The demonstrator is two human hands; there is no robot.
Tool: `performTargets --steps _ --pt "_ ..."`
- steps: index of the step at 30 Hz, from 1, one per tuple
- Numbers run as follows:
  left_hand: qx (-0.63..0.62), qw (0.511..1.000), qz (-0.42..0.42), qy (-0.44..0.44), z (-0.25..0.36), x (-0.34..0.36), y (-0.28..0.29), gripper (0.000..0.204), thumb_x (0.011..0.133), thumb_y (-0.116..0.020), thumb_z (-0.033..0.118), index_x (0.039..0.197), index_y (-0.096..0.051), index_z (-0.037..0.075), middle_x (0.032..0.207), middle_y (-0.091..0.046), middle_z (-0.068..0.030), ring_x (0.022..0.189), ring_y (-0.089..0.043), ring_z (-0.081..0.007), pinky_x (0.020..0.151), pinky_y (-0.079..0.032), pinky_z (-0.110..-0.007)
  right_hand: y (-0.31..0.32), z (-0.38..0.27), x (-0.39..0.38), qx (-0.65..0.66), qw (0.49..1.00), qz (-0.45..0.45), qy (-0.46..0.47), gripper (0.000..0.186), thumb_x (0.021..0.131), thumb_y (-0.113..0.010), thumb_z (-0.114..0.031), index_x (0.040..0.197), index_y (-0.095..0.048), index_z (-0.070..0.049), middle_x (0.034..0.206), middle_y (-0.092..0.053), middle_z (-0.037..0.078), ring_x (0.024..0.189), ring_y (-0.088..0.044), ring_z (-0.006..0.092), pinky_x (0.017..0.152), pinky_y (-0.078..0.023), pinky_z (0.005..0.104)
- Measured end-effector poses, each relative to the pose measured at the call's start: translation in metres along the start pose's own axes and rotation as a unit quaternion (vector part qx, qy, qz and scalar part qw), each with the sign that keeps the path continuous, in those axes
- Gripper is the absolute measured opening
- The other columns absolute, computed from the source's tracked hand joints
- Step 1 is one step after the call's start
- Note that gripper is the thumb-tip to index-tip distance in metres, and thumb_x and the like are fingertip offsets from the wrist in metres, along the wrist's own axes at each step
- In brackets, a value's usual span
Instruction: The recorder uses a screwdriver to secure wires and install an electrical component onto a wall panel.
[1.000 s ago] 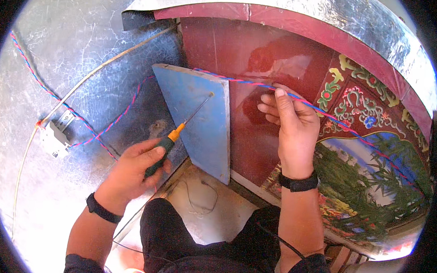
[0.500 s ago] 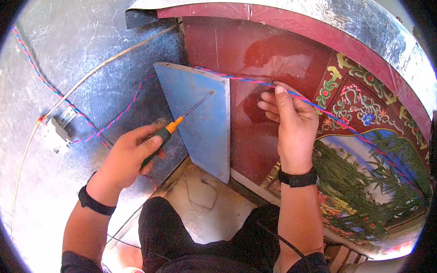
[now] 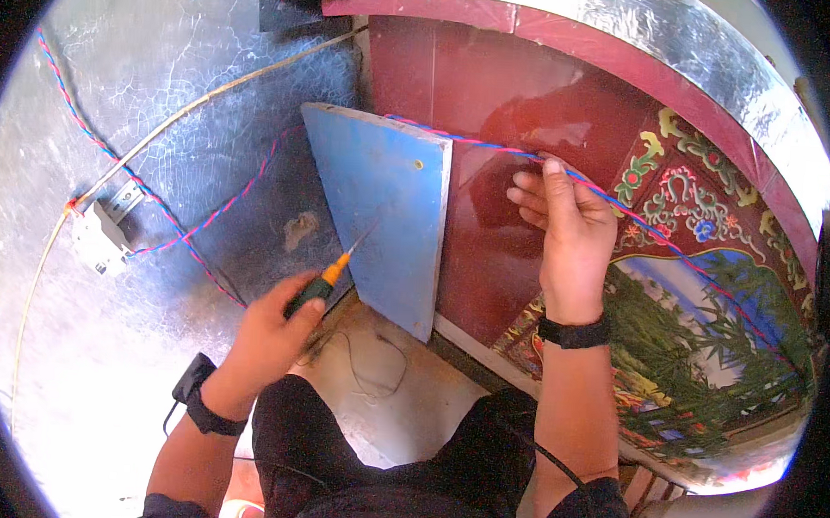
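My left hand (image 3: pixel 277 332) is wrapped round the handle of a screwdriver (image 3: pixel 334 272), dark green with an orange collar. Its thin shaft points up and right in front of a blue board (image 3: pixel 381 197), below the small brass-coloured screw or hole (image 3: pixel 418 165) near the board's upper right corner. Between thumb and fingers, my right hand (image 3: pixel 575 210) pinches a twisted red-and-blue wire (image 3: pixel 661 235). That wire runs from behind the board's top edge, through my fingers, and down to the right across a painted panel.
On the cracked grey wall at left, a white switch-like box (image 3: pixel 99 238) hangs beside a pale cable (image 3: pixel 170 135) and more twisted wire (image 3: pixel 153 206). A dark red tiled panel (image 3: pixel 492 86) and a painted landscape panel (image 3: pixel 699 318) stand at right. Thin dark wire (image 3: pixel 382 383) lies below the board.
The screwdriver tip has come away from the brass-coloured spot and dropped lower. My left hand has moved down. My right hand still pinches the twisted wire. The view has shifted slightly.
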State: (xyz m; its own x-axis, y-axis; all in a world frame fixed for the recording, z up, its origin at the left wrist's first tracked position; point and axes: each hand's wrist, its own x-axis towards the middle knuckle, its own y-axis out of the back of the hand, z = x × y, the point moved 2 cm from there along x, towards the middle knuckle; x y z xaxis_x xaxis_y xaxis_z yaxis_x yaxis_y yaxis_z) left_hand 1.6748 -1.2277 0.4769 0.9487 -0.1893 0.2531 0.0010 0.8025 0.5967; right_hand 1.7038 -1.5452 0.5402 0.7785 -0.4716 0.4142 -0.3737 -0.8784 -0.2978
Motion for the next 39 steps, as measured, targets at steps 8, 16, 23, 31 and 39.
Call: performTargets --steps 8,16,23,31,39 --pt "-0.209 0.947 -0.084 0.231 -0.029 -0.025 -0.028 0.045 0.093 -0.061 0.021 0.133 -0.052 0.002 0.078 -0.063 -0.0035 0.051 -0.048 -0.007 0.047 -0.04 -0.024 0.006 0.024 -0.016 -0.015 0.997 0.002 -0.079 0.034 0.094 -0.064 -0.035 0.105 -0.067 -0.003 0.092 -0.072 0.011 0.078 -0.07 0.0181 0.065 -0.052 0.0268" --pt "-0.269 0.921 -0.09 0.267 -0.06 -0.035 -0.046 0.039 0.096 -0.058 0.023 0.129 -0.052 0.003 0.08 -0.061 -0.0052 0.051 -0.047 -0.0081 0.044 -0.036 -0.022 -0.009 0.07 -0.036 0.003 0.982 -0.068 -0.174 0.027 0.094 -0.064 -0.031 0.1 -0.068 -0.005 0.09 -0.071 0.008 0.074 -0.068 0.0153 0.065 -0.05 0.0254" --pt "-0.312 0.889 -0.098 0.319 -0.075 -0.037 -0.085 0.037 0.097 -0.056 0.026 0.125 -0.051 0.002 0.083 -0.064 -0.007 0.049 -0.048 -0.0098 0.042 -0.035 -0.022 -0.013 0.185 -0.11 -0.147 0.898 -0.226 -0.349 0.032 0.096 -0.06 -0.031 0.112 -0.063 -0.003 0.104 -0.068 0.009 0.088 -0.067 0.0167 0.069 -0.053 0.0292" --pt "-0.334 0.86 -0.111 0.368 -0.101 -0.053 -0.126 0.035 0.098 -0.053 0.025 0.125 -0.052 0.003 0.085 -0.065 -0.0084 0.048 -0.048 -0.0097 0.042 -0.036 -0.022 -0.023 0.258 -0.156 -0.022 0.871 -0.133 -0.473 0.024 0.099 -0.054 -0.029 0.106 -0.061 -0.006 0.088 -0.066 0.005 0.068 -0.064 0.0164 0.059 -0.052 0.0293" --pt "-0.444 0.758 -0.058 0.475 -0.138 -0.079 -0.163 0.032 0.095 -0.059 0.026 0.118 -0.055 0.003 0.087 -0.065 -0.0076 0.06 -0.054 -0.0121 0.048 -0.039 -0.022 0.004 0.314 -0.177 0.012 0.849 -0.063 -0.525 0.022 0.096 -0.059 -0.03 0.106 -0.058 -0.01 0.088 -0.062 0.002 0.075 -0.062 0.0151 0.067 -0.056 0.0324"
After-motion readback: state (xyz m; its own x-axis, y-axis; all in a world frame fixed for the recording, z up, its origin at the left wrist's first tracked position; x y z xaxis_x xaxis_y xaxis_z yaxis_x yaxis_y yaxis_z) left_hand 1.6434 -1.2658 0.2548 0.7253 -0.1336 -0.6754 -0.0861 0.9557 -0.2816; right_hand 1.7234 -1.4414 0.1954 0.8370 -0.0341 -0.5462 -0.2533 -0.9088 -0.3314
